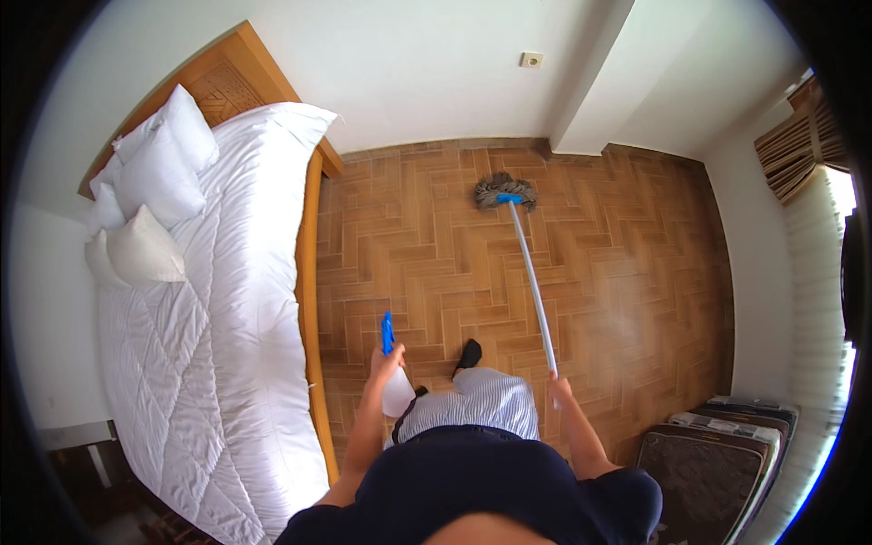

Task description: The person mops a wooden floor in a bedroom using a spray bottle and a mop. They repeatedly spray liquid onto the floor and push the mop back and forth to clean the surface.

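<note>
My left hand (389,361) grips a spray bottle (398,395) by its neck, near the side of the bed; the bottle has a blue trigger head (387,332) and a whitish body that hangs below the hand. Closed around the upper end of a pale mop handle (533,286) is my right hand (560,390). The handle slants away from me across the floor to a blue clamp and a grey string mop head (504,191), which rests on the wood-look herringbone floor (422,259) a little short of the far wall.
On the left stands a wooden bed with a white quilt (252,272), white pillows (160,174) and a carved headboard (228,88). Dark mattresses or cushions (705,470) lean at the lower right, near the curtain (811,259). A wall column (599,82) juts out beyond the mop.
</note>
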Demonstrator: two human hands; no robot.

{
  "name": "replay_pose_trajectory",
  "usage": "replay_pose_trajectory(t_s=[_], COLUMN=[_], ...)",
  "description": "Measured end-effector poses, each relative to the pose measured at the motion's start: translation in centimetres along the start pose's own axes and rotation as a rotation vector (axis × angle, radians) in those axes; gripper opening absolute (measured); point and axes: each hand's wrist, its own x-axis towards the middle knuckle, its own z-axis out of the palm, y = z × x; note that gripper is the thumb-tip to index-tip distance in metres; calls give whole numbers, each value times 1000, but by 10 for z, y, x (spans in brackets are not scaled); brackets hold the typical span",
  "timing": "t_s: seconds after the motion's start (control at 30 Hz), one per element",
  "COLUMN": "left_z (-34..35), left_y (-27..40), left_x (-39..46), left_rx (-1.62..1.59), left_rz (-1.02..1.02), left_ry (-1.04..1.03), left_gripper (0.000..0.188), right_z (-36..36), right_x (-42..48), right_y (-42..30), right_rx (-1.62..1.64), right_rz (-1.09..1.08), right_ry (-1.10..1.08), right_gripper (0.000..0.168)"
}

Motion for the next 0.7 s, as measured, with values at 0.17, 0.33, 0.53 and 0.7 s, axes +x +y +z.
replay_pose_trajectory(t_s=[0.17, 0.33, 0.53, 0.7], left_z=[-29, -69, -115, -121], left_y=[-39, -62, -116, -156], left_x=[-34, -71, -81, -86], left_rx=[107, 55, 81, 231], left_rz=[50, -107, -55, -144], left_ry=[-41, 82, 92, 63], left_gripper=[17, 18, 17, 19], right_z=[-21, -25, 19, 40], right_x=[72, 97, 15, -134], right_y=[-184, -277, -140, -9], right_rx=[354, 230, 291, 56], right_rz=[-206, -114, -84, 161], right_ry=[-278, -294, -94, -151], right_gripper=[61, 66, 62, 74])
